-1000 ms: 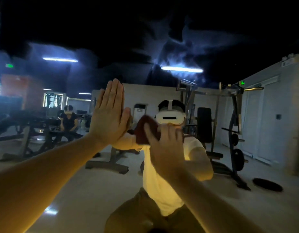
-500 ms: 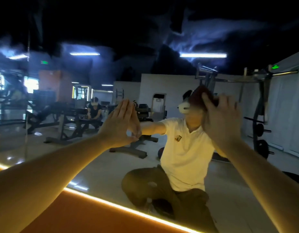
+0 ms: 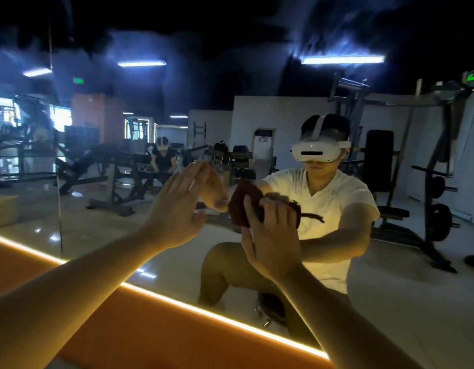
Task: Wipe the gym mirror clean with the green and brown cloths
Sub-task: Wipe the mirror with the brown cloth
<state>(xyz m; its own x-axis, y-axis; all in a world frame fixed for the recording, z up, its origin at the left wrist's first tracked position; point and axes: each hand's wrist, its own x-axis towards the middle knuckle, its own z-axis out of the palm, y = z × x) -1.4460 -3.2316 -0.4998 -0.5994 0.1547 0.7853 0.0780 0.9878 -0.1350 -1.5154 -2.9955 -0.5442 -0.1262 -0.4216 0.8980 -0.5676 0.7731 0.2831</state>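
Both hands are up on the mirror (image 3: 97, 235). The left hand (image 3: 174, 209) lies flat on the glass, fingers straight, holding nothing. Just beside it, the right hand (image 3: 270, 235) presses the brown cloth (image 3: 244, 206) on the glass with open fingers. Wide glass runs left to 1 thin seam (image 3: 58, 195). A glowing strip (image 3: 204, 312) marks the bottom edge.

This is a gym. The big mirror (image 3: 230, 49) shows workout benches (image 3: 118, 182) at left and weight plates (image 3: 441, 222) at right.
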